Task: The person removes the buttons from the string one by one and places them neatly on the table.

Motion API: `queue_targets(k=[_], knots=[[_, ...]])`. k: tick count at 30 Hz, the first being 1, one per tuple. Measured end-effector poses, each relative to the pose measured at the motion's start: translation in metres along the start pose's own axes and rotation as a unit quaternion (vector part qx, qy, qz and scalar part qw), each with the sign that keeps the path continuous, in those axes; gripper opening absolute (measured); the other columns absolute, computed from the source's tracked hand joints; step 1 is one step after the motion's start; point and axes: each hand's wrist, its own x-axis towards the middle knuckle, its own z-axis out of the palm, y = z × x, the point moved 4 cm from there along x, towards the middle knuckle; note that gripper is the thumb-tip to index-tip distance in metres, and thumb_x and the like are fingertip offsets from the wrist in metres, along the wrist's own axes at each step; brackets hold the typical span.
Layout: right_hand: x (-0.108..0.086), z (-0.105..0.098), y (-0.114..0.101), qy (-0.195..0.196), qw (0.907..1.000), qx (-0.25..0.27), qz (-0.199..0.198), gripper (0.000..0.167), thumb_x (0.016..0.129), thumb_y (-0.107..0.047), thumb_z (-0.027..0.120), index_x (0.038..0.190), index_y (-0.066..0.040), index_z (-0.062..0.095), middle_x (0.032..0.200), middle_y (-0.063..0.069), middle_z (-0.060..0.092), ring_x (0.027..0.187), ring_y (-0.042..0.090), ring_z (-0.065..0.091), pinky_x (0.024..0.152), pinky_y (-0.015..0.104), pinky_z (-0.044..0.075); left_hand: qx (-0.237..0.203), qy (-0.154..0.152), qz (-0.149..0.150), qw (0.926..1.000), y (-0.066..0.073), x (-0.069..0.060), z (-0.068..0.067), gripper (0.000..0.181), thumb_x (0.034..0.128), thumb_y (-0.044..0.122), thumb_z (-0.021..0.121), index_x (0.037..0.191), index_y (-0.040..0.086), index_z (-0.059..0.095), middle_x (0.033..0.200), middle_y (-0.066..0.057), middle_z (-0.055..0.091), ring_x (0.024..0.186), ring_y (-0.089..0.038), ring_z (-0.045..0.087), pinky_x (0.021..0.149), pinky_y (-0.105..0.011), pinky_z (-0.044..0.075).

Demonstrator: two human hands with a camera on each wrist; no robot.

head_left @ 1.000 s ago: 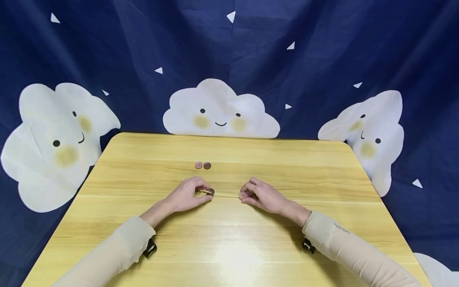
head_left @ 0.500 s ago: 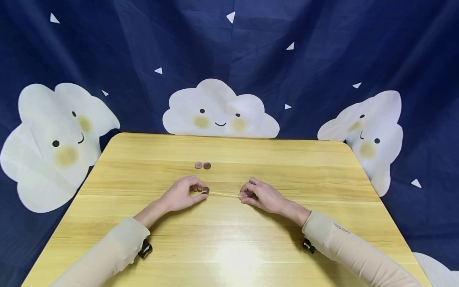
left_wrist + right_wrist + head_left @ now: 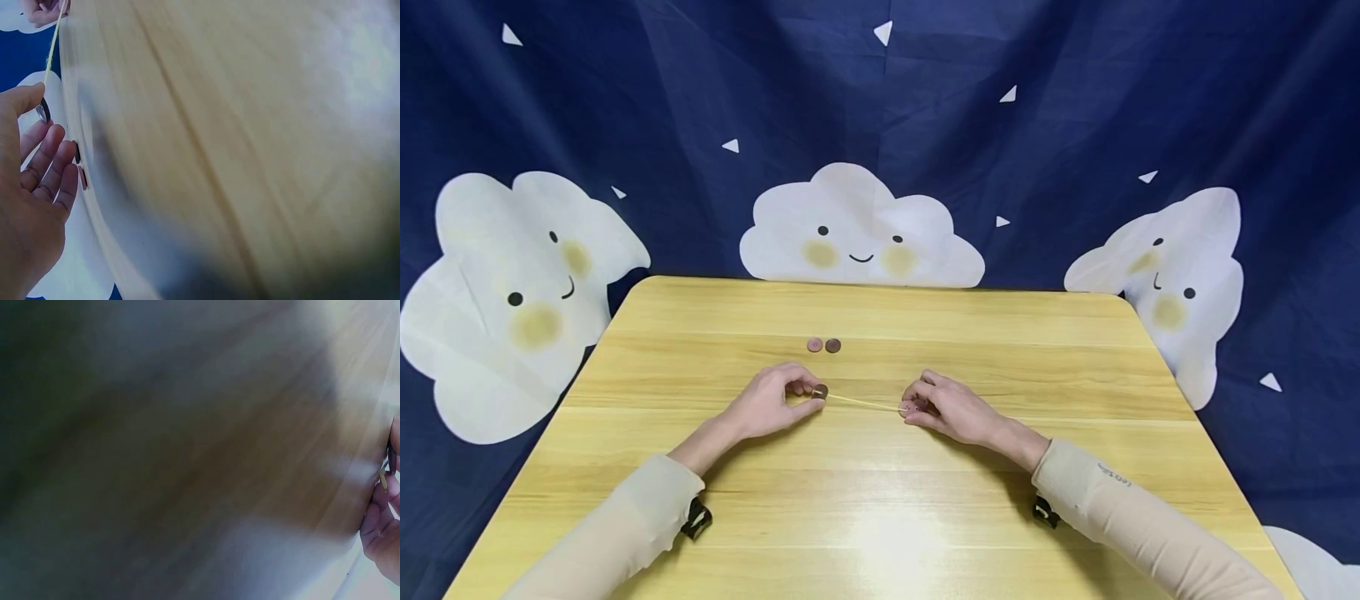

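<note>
My left hand (image 3: 769, 402) pinches a dark brown button (image 3: 821, 392) between thumb and fingers; the left wrist view shows this button (image 3: 43, 110) edge-on under the thumb. A pale yellow cord (image 3: 863, 403) runs from it across to a pinkish button (image 3: 909, 408). That second button is pinched by my right hand (image 3: 958, 410), whose fingers partly cover it. The cord looks straight between the two hands. In the right wrist view only part of the right hand (image 3: 382, 519) appears at the edge, with a bit of cord (image 3: 383, 479).
Two loose buttons, one pinkish (image 3: 815, 345) and one dark brown (image 3: 833, 345), lie side by side on the wooden table (image 3: 880, 492) beyond the left hand. Behind the table's far edge hangs a dark blue curtain (image 3: 1037, 150) printed with clouds.
My left hand has moved left and slightly away with the dark button, and the cord stretch between the hands has grown longer. The right hand stays in place.
</note>
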Motion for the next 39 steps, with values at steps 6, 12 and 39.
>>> queue_targets(k=[6,12,39], knots=[[0.001,-0.001,0.000,-0.002,1.0000,0.003,0.001,0.024,0.099,-0.032,0.075,0.116,-0.017,0.072,0.103,-0.003,0.064,0.083,0.006,0.053,0.073,0.023,0.049,-0.004,0.004,-0.005,1.0000,-0.003,-0.002,-0.004,0.020,0.0882,0.026,0.086,0.105,0.018,0.077,0.094,0.007,0.071,0.087,-0.011,0.064,0.082,-0.029,0.057],[0.001,-0.001,-0.001,-0.005,1.0000,0.003,0.003,0.024,0.099,-0.033,0.075,0.117,-0.017,0.072,0.103,-0.003,0.065,0.083,0.007,0.053,0.074,0.023,0.049,-0.004,0.010,-0.009,0.9999,-0.007,-0.002,-0.008,0.020,0.0883,0.026,0.085,0.105,0.018,0.077,0.094,0.006,0.071,0.087,-0.010,0.063,0.081,-0.027,0.056],[0.001,-0.001,0.000,-0.001,1.0000,0.002,-0.008,0.023,0.099,-0.032,0.075,0.116,-0.016,0.072,0.102,-0.004,0.064,0.083,0.006,0.052,0.073,0.022,0.049,0.055,0.014,-0.063,0.9964,-0.042,0.023,-0.028,0.030,0.0934,0.033,0.080,0.112,0.009,0.076,0.103,-0.005,0.074,0.093,-0.021,0.065,0.086,-0.039,0.054]])
